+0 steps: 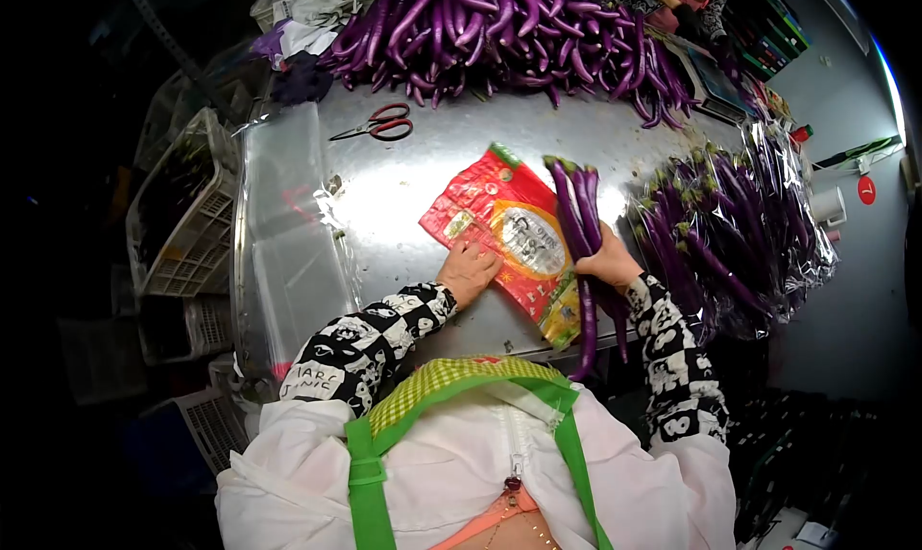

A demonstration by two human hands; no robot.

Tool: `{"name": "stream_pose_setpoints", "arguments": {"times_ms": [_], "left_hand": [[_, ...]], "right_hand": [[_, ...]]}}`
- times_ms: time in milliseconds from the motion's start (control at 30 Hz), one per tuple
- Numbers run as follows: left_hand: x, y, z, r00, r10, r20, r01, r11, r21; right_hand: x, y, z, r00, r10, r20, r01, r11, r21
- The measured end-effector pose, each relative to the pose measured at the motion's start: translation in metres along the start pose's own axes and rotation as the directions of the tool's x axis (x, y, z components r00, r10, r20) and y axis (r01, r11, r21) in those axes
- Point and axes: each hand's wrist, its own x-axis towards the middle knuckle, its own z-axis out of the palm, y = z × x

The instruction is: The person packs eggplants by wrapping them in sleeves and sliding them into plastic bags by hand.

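A red printed plastic bag point(523, 238) lies flat on the metal table point(384, 190). My left hand point(469, 271) rests on the bag's lower left part, its fingers bent against the surface; whether they pinch the bag is unclear. At the bag's right side my right hand point(611, 262) is wrapped round a small bunch of long purple eggplants point(574, 209). Their green stem ends point away from me, and their lower ends reach past the table's near edge.
Loose eggplants point(480, 31) are heaped at the far side. Red-handled scissors point(389, 124) lie left of centre, near clear plastic bags point(293, 252). Bagged eggplants point(735, 233) lie at the right. Crates point(187, 204) stand at the left. Another person point(687, 2) is at the far right.
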Motion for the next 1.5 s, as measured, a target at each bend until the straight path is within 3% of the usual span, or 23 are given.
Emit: {"name": "stream_pose_setpoints", "arguments": {"times_ms": [67,133,200,267,333,400,467,533,600,667,700,800,867,933,967,1033,1133,1200,1267,1333,1400,1500], "left_hand": [[0.001,-0.001,0.001,0.995,0.049,0.082,-0.050,0.999,0.017],[0.001,0.007,-0.003,0.996,0.067,0.052,-0.068,0.998,0.013],[-0.005,0.015,-0.012,0.983,0.152,-0.104,-0.158,0.986,-0.059],[-0.013,0.021,-0.025,0.991,0.117,-0.061,-0.121,0.990,-0.077],[-0.016,0.017,-0.031,0.984,0.121,-0.133,-0.131,0.988,-0.075],[-0.018,0.014,-0.030,0.991,0.070,-0.115,-0.081,0.992,-0.093],[-0.019,0.012,-0.030,0.994,0.027,-0.105,-0.039,0.994,-0.106],[-0.023,0.010,-0.032,0.983,0.123,-0.134,-0.143,0.978,-0.150],[-0.027,0.010,-0.033,0.980,0.128,-0.155,-0.153,0.975,-0.161],[-0.025,0.010,-0.033,0.961,0.141,-0.239,-0.192,0.959,-0.208],[-0.025,0.010,-0.035,0.973,0.116,-0.198,-0.158,0.965,-0.209],[-0.020,0.002,-0.046,0.947,0.063,-0.316,-0.118,0.981,-0.156],[-0.028,-0.010,-0.044,0.964,0.012,-0.264,-0.057,0.985,-0.163],[-0.026,-0.026,-0.062,0.991,-0.051,-0.125,0.029,0.985,-0.169],[-0.026,-0.032,-0.065,0.991,-0.055,-0.124,0.032,0.984,-0.175],[-0.021,-0.044,-0.065,0.994,0.055,0.098,-0.048,0.996,-0.070],[-0.009,-0.048,-0.059,0.968,0.116,0.221,-0.099,0.991,-0.085],[-0.009,-0.049,-0.053,0.977,0.119,0.175,-0.111,0.992,-0.055],[-0.014,-0.049,-0.039,0.982,0.155,0.104,-0.153,0.988,-0.027],[-0.012,-0.050,-0.040,0.981,0.184,0.061,-0.181,0.982,-0.048],[-0.012,-0.048,-0.050,0.989,0.135,0.057,-0.125,0.980,-0.153],[-0.007,-0.055,-0.037,0.984,0.169,0.065,-0.157,0.976,-0.152]], "right_hand": [[-0.024,-0.040,0.024,0.980,-0.163,-0.116,0.136,0.968,-0.212],[-0.004,-0.018,0.042,0.955,-0.291,-0.061,0.248,0.892,-0.378],[0.002,-0.019,0.066,0.924,-0.383,-0.001,0.298,0.721,-0.626],[0.015,-0.004,0.084,0.968,-0.227,0.108,0.220,0.557,-0.801],[0.025,0.012,0.085,0.971,-0.191,0.141,0.225,0.551,-0.804],[0.023,0.014,0.076,0.876,-0.437,0.203,0.404,0.437,-0.803],[0.021,0.009,0.066,0.842,-0.471,0.262,0.449,0.344,-0.824],[0.018,-0.001,0.058,0.765,-0.527,0.370,0.563,0.268,-0.782],[0.018,-0.007,0.065,0.794,-0.461,0.396,0.557,0.291,-0.778],[0.019,-0.006,0.077,0.853,-0.285,0.436,0.520,0.525,-0.674],[0.023,-0.007,0.082,0.871,-0.125,0.476,0.442,0.623,-0.645],[0.030,0.010,0.088,0.883,-0.168,0.437,0.426,0.679,-0.599],[0.022,0.006,0.088,0.893,-0.134,0.430,0.404,0.660,-0.633],[-0.004,-0.017,0.097,0.931,0.030,0.363,0.279,0.581,-0.765],[-0.009,-0.010,0.104,0.938,-0.048,0.343,0.304,0.586,-0.751],[-0.015,0.003,0.128,0.960,-0.086,0.265,0.271,0.506,-0.819],[-0.024,0.005,0.136,0.978,-0.124,0.168,0.205,0.410,-0.889],[-0.027,0.029,0.120,0.883,-0.457,0.110,0.336,0.450,-0.828],[-0.042,0.050,0.102,0.905,-0.406,0.126,0.322,0.462,-0.826],[-0.049,0.057,0.081,0.959,-0.210,0.190,0.263,0.410,-0.873],[-0.043,0.059,0.080,0.959,-0.227,0.167,0.251,0.418,-0.873],[-0.041,0.051,0.078,0.965,-0.198,0.172,0.246,0.458,-0.854]]}}
